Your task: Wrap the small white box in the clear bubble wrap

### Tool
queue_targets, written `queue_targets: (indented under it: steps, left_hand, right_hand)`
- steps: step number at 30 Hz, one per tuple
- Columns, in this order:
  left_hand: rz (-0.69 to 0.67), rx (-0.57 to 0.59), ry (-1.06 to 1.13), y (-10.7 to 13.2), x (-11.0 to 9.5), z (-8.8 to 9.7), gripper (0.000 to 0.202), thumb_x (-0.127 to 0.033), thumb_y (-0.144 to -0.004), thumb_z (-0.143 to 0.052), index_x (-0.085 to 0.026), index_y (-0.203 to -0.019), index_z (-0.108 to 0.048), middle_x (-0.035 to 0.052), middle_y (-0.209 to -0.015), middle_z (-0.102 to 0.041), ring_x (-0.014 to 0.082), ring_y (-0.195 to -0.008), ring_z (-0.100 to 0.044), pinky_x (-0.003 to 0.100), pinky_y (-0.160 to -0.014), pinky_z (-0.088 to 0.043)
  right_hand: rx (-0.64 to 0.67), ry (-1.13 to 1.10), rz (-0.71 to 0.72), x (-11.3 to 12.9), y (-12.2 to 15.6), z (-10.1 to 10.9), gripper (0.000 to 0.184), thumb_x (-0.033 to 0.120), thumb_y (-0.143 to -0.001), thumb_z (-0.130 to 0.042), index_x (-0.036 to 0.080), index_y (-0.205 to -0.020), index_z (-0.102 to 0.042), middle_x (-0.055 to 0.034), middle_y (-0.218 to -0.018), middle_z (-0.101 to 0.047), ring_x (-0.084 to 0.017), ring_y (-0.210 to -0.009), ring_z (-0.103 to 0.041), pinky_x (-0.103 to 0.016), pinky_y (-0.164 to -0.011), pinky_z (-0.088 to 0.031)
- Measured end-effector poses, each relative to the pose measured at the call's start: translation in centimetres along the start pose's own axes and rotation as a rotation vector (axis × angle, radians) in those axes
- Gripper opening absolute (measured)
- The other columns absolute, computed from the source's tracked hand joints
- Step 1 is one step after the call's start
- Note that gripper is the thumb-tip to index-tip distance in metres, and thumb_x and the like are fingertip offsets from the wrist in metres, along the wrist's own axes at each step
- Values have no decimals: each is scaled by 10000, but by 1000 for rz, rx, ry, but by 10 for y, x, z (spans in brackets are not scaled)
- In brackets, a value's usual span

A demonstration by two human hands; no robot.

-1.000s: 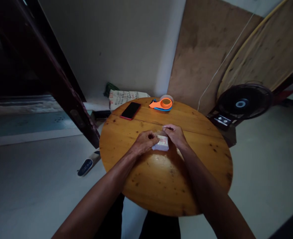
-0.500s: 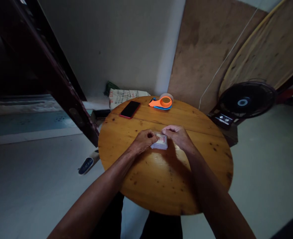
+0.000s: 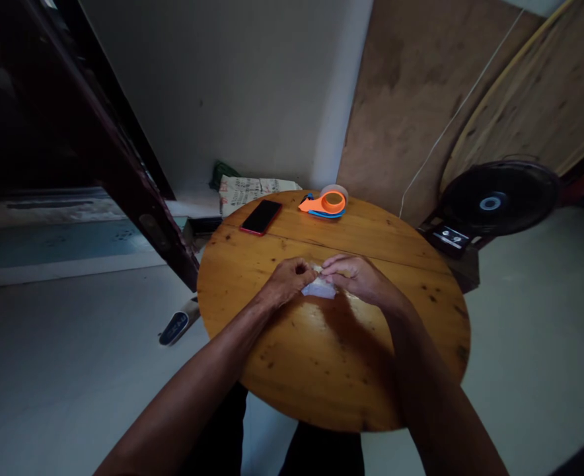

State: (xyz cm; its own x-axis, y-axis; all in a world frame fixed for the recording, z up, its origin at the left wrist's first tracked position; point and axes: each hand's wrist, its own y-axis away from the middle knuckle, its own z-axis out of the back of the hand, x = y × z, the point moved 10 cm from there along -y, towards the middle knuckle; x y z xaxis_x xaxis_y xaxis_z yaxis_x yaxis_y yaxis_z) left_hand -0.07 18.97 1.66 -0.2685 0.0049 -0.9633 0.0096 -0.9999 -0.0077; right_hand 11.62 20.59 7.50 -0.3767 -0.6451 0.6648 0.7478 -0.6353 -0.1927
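A small white packet (image 3: 318, 289) with a reddish print lies near the middle of the round wooden table (image 3: 322, 370). My left hand (image 3: 287, 281) is curled in a fist against the packet's left side, pinching its edge. From the right, my right hand (image 3: 359, 276) reaches over the packet with its fingers pressed together on its top. Most of the packet is hidden under my right fingers.
A red-edged phone (image 3: 261, 217) and an orange and blue tape dispenser (image 3: 324, 203) lie at the table's far edge. A black fan (image 3: 497, 198) stands on the floor at right. A printed sack (image 3: 252, 190) and a dark wooden beam (image 3: 123, 165) are at left.
My right hand has slid leftward over the packet and now covers most of its top. My left hand has stayed in place.
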Motion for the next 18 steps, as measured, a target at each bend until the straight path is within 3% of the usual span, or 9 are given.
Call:
queue_targets:
  steps: [7, 18]
  left_hand:
    - [21, 17, 60, 3, -3, -1, 215, -352, -713, -603, -140, -694, -573, -32, -640, -521, 86, -591, -453, 211, -571, -365]
    - [3, 5, 27, 0, 3, 0, 214, -360, -703, -598, -150, -688, -568, -28, -636, -528, 89, -582, -454, 205, -549, -357]
  right_hand:
    - [20, -12, 8, 0, 5, 4, 198, 374, -808, -649, 298, -948, -767, -30, -1150, -647, -200, -1040, -606, -336, -947, -446]
    - [45, 37, 91, 5, 7, 2, 198, 370, -826, -627, 289, -936, -770, -48, -1142, -662, -223, -1106, -594, -375, -975, -441]
